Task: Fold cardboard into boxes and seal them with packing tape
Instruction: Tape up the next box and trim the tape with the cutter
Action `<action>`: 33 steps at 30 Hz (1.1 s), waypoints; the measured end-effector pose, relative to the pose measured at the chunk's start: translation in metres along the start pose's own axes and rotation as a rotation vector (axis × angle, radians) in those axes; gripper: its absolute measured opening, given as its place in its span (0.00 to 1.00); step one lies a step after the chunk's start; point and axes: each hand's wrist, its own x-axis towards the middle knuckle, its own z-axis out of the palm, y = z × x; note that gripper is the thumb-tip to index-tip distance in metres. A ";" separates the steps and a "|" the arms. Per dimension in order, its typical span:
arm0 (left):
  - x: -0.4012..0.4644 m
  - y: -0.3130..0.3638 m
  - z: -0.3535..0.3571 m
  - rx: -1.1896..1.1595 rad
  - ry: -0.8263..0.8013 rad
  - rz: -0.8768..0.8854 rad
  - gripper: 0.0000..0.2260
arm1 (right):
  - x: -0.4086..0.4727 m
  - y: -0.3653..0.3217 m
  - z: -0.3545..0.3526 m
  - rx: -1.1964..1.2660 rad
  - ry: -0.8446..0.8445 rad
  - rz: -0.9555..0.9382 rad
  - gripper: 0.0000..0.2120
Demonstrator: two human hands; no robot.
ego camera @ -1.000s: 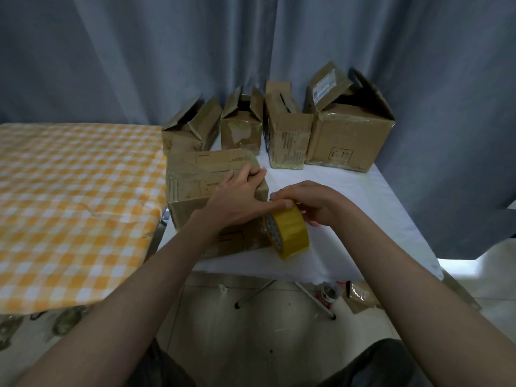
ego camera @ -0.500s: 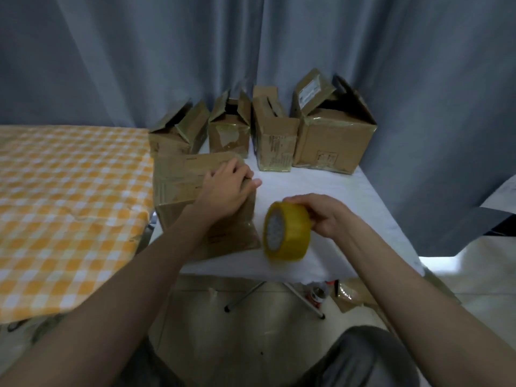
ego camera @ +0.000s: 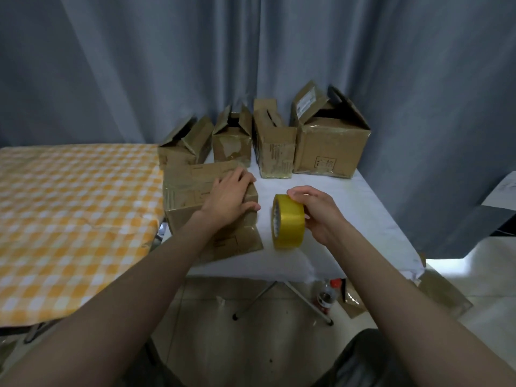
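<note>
A closed brown cardboard box (ego camera: 187, 188) lies on the white table (ego camera: 349, 219), near its left front edge. My left hand (ego camera: 229, 198) rests flat on the box's top right corner, fingers spread, thumb down its right side. To the right, my right hand (ego camera: 318, 216) grips a yellow roll of packing tape (ego camera: 289, 222), which stands on edge on the table. A gap of bare table separates roll and box.
Several open-topped cardboard boxes (ego camera: 329, 146) line the back of the table against a grey curtain (ego camera: 279, 51). An orange checked cloth (ego camera: 69, 213) covers a surface on the left. Below the table lie a drink bottle (ego camera: 324, 296) and flat cardboard (ego camera: 444, 294).
My right hand has pulled the tape roll away from the box's corner to the right and set it on edge. My left hand has stayed pressed on the box.
</note>
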 end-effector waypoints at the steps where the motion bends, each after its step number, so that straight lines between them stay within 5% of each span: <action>1: 0.001 0.001 -0.005 -0.107 -0.013 -0.030 0.31 | -0.001 0.001 0.000 -0.003 -0.011 -0.022 0.05; 4: 0.005 0.004 -0.021 -0.322 0.016 -0.081 0.29 | -0.002 0.003 -0.001 0.001 -0.051 -0.064 0.08; 9: 0.008 0.031 -0.030 -0.293 0.022 0.077 0.19 | -0.007 0.007 -0.005 -0.023 -0.054 -0.101 0.07; 16: 0.008 0.056 -0.021 -0.582 -0.043 -0.034 0.08 | -0.012 0.012 -0.008 -0.051 0.051 -0.185 0.07; 22: 0.001 0.071 -0.016 -0.501 0.071 -0.093 0.03 | -0.013 0.018 -0.011 -0.012 0.111 -0.186 0.14; 27: -0.004 0.080 -0.014 -0.311 0.152 -0.063 0.04 | -0.018 0.022 -0.014 -0.135 -0.077 -0.089 0.28; 33: -0.004 0.085 -0.023 -0.314 0.213 -0.033 0.05 | -0.027 0.027 -0.010 -0.181 -0.112 -0.246 0.23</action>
